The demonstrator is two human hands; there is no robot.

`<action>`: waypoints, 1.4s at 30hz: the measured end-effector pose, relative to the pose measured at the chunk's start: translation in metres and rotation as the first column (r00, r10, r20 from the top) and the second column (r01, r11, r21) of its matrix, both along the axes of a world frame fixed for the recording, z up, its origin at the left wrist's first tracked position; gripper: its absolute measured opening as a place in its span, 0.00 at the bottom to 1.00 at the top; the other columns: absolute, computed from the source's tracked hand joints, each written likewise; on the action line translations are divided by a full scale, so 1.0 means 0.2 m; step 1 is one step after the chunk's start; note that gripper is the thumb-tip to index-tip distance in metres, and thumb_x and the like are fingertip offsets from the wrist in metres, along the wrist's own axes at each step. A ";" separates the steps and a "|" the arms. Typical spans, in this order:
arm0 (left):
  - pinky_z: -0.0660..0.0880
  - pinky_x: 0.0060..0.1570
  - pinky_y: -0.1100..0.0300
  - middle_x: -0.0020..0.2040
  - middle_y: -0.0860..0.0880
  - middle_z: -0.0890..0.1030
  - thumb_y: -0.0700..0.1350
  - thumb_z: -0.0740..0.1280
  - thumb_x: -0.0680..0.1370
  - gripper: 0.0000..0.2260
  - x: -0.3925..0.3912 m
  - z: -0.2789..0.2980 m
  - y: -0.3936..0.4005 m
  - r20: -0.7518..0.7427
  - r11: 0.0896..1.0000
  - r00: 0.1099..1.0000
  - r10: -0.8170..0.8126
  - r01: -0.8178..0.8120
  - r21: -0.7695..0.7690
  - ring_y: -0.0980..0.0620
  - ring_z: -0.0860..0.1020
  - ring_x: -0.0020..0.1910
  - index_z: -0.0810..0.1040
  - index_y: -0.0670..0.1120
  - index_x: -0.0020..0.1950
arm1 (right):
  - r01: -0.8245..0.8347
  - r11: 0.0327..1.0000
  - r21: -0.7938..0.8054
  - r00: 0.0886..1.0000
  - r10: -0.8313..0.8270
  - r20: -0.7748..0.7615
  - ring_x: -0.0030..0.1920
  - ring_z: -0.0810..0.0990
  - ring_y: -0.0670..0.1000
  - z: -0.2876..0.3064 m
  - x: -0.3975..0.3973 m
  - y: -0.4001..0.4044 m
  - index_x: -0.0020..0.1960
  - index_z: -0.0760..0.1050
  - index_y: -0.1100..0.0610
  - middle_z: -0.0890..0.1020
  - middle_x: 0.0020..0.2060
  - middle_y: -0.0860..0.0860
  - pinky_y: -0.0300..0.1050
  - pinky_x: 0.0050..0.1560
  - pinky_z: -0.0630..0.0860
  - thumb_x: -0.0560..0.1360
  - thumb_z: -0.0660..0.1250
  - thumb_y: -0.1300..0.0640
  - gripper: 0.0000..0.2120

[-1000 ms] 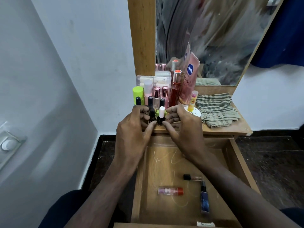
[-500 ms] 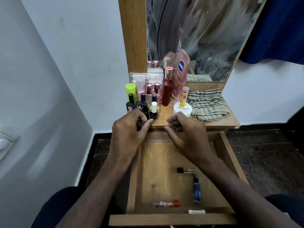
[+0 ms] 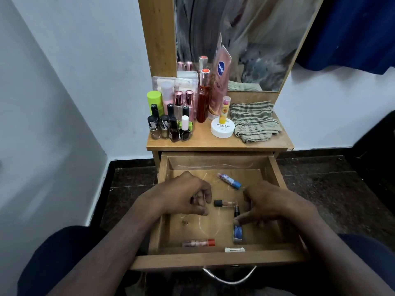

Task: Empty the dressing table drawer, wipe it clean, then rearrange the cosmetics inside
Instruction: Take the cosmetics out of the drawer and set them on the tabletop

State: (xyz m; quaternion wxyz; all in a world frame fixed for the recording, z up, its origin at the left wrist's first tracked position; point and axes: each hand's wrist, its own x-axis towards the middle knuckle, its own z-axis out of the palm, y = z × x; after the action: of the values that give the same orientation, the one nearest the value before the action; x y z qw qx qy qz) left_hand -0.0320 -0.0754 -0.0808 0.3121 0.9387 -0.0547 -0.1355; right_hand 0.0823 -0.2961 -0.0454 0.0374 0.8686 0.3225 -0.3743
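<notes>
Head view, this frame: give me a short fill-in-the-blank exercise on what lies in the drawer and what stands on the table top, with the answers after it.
1. The lip balm stick stands upright on the white tub labelled NAIL ____.
2. The folded striped cloth lies on the table top, to the ____ of that tub.
3. The tube lying nearest the drawer's front wall has a ____ cap.
4. The right hand reaches for the item with the ____ body.

Missing words: POLISH; right; red; blue
</notes>
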 end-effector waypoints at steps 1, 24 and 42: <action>0.83 0.48 0.55 0.45 0.57 0.85 0.50 0.80 0.75 0.14 0.01 -0.01 0.00 -0.006 1.000 1.000 0.014 -0.014 0.027 0.63 0.83 0.44 0.82 0.54 0.58 | -0.006 1.000 -0.005 1.000 0.006 -0.027 0.41 0.88 0.47 -0.01 -0.02 0.01 0.48 0.79 0.53 0.88 0.39 0.49 0.43 0.46 0.84 0.70 0.77 0.37 0.20; 0.82 0.49 0.52 0.48 0.57 0.82 0.48 0.74 0.80 0.05 0.04 -0.01 0.02 0.131 0.959 0.978 0.163 -0.189 0.213 0.57 0.81 0.47 0.81 0.54 0.55 | 0.011 0.840 0.543 0.997 -0.053 0.062 0.43 0.84 0.41 -0.07 -0.03 0.16 0.51 0.82 0.51 0.86 0.42 0.46 0.39 0.44 0.80 0.77 0.75 0.52 0.06; 0.69 0.41 0.72 0.47 0.63 0.73 0.48 0.73 0.81 0.08 0.03 0.01 0.10 0.327 0.970 0.931 0.166 -0.213 0.115 0.68 0.74 0.43 0.78 0.58 0.56 | 0.152 0.470 0.870 0.927 -0.374 0.040 0.44 0.83 0.36 0.08 0.02 0.17 0.52 0.84 0.48 0.86 0.42 0.43 0.28 0.40 0.75 0.75 0.77 0.50 0.06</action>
State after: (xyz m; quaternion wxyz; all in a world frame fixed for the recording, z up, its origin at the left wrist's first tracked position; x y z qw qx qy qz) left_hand -0.0265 -0.0559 -0.0784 0.2404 0.9697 -0.0024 0.0429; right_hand 0.0858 -0.2613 -0.0286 -0.4163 0.8487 0.3193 -0.0671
